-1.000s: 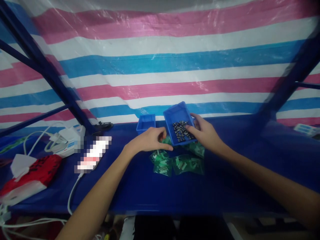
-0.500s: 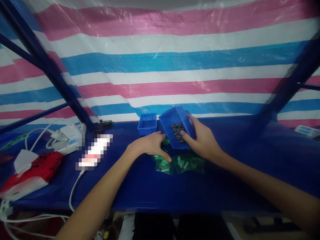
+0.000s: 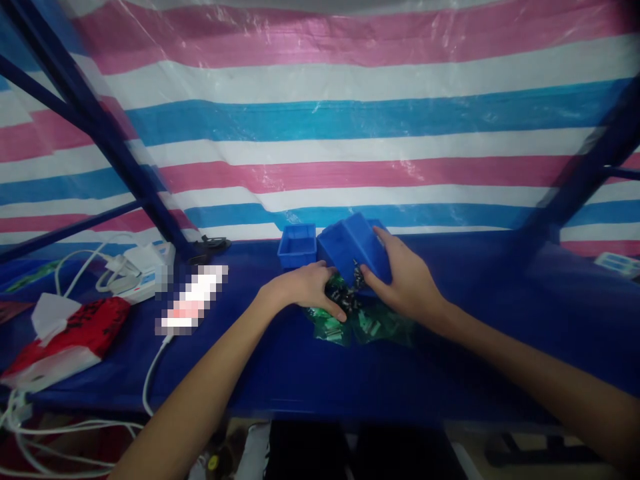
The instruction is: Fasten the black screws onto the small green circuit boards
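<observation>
My right hand [image 3: 407, 283] grips a blue plastic tray [image 3: 353, 247] and holds it tipped steeply toward me, its bottom facing up. Small dark metal parts [image 3: 346, 293] spill from its lower edge onto green plastic bags [image 3: 373, 325] lying on the blue table [image 3: 475, 347]. My left hand [image 3: 303, 288] rests beside the tray's lower left corner, fingers curled over the bags and touching the pile of parts. What lies under those fingers is hidden.
A second, smaller blue tray [image 3: 297, 244] stands just left of the tipped one. At far left lie a red and white bag [image 3: 65, 340], a white power strip with cables [image 3: 133, 277] and a blurred-out object [image 3: 193, 300]. A striped tarp [image 3: 320, 120] closes the back.
The right hand has tilted the tray further, from nearly level to steeply tipped, and the dark parts have slid out onto the bags. The left hand has shifted slightly under the tray's edge.
</observation>
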Demonstrator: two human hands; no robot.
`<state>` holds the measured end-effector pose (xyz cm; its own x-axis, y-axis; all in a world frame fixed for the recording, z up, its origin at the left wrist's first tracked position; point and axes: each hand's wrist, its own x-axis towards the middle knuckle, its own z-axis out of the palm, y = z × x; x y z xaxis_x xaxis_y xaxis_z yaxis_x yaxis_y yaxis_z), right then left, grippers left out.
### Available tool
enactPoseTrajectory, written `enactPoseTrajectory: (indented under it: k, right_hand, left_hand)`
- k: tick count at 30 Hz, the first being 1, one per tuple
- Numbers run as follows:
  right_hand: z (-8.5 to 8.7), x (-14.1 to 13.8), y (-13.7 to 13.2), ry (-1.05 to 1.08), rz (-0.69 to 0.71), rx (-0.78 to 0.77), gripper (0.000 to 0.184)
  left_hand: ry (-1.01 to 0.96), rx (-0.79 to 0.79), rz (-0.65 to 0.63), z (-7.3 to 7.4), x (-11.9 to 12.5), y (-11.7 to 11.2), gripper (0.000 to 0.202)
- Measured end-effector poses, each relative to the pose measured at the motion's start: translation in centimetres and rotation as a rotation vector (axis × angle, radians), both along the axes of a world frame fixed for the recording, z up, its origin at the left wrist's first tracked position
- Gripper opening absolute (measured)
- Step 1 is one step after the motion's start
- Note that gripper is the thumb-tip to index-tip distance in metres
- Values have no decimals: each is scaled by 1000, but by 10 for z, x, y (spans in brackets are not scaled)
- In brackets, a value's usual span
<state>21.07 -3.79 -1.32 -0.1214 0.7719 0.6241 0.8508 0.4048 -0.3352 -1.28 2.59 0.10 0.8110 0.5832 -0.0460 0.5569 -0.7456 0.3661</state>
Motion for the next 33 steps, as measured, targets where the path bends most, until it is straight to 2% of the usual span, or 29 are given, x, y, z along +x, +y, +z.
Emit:
enactPoseTrajectory:
  k: [11, 15, 21, 24, 27, 30, 33]
  right_hand:
    - [8, 15, 1, -269, 106, 78, 74]
    - [16, 27, 4, -396, 123, 119, 76]
    - [29, 46, 9, -519, 179, 209, 78]
    - [29, 49, 9, -407, 141, 239, 79]
    - [26, 44, 12, -109, 37, 247, 78]
    - [30, 35, 25, 166, -19, 175, 71]
    - [41, 23, 52, 243, -12, 63, 63]
  left_hand:
    - [-70, -8, -15, 3, 0, 0, 82]
    - [-124, -28, -25, 5, 0, 0, 74]
    - [-199, 8, 84, 5, -1, 2, 61]
    - [-203, 103, 98, 4, 1, 3, 42]
    - [-349, 295, 86, 5, 5, 4, 29]
    - [-484, 432, 111, 6, 7, 5, 33]
    - [-554, 481, 190, 2, 6, 8, 54]
